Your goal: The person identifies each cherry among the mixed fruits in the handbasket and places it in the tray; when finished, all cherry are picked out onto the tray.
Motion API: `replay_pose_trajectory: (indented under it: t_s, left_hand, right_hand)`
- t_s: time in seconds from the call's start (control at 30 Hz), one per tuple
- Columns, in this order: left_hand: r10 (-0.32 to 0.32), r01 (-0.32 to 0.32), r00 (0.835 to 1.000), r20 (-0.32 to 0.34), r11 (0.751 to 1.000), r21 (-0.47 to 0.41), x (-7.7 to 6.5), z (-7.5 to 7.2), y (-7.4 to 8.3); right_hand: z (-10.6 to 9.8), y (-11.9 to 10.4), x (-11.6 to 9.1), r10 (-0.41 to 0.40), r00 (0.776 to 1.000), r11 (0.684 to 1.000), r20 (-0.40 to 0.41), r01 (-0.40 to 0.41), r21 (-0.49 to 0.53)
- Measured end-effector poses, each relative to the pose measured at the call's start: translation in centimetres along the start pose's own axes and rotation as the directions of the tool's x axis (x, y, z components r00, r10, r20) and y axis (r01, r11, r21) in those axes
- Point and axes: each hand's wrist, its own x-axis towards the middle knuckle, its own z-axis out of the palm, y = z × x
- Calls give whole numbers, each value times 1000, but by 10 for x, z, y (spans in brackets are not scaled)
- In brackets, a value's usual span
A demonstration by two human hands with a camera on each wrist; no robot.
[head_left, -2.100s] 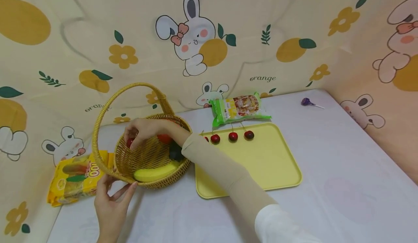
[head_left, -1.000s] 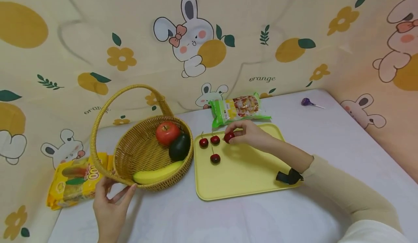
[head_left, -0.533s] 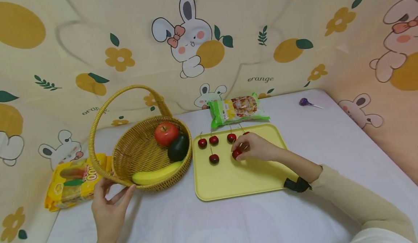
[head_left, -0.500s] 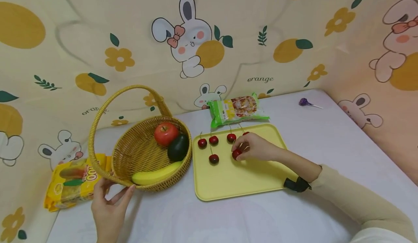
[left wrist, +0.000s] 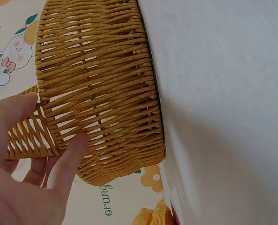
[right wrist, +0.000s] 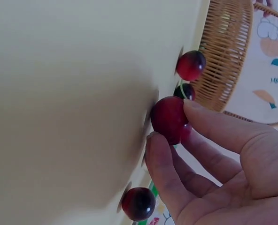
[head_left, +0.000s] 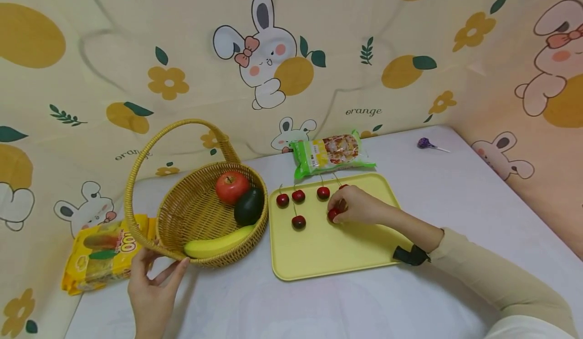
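Note:
My right hand pinches a dark red cherry between thumb and fingers, low over the yellow tray. In the right wrist view the held cherry is close to the tray surface; whether it touches is hard to tell. More cherries lie on the tray: a back row including one cherry, one partly behind my hand, and a cherry in front. My left hand grips the wicker basket at the foot of its handle, thumb against the woven side.
In the basket are a red apple, a dark avocado and a banana. A yellow snack packet lies left of it. Behind the tray are a green-and-white packet and, farther right, a purple lollipop.
My right hand has come from inside the basket to the tray with a cherry, passed the back row, then shifted slightly right. My left hand keeps its grip on the basket.

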Motion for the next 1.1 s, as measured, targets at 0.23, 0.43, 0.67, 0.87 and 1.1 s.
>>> replay_pose_trajectory:
  t_s: [0.23, 0.43, 0.67, 0.87, 1.1]
  left_hand:
    - [16, -15, 1000, 5, 1000, -4, 0, 0, -1]
    - [14, -14, 1000, 4, 1000, 8, 1, 0, 0]
    - [1, -1, 1000, 0, 1000, 14, 4, 2, 2]
    - [-11, 11, 1000, 3, 1000, 7, 5, 3, 3]
    - [-21, 21, 1000, 1, 1000, 0, 4, 3, 4]
  right_hand:
    - [1, -1, 0, 5, 1000, 999, -13, -6, -50]
    - [1, -6, -3, 9, 1000, 990, -19, -11, -143]
    - [0, -11, -6, 5, 1000, 976, -30, -12, -216]
    - [0, -10, -6, -15, 999, 970, -28, 7, -245]
    - [-1, -11, -5, -12, 999, 961, -46, -2, -278]
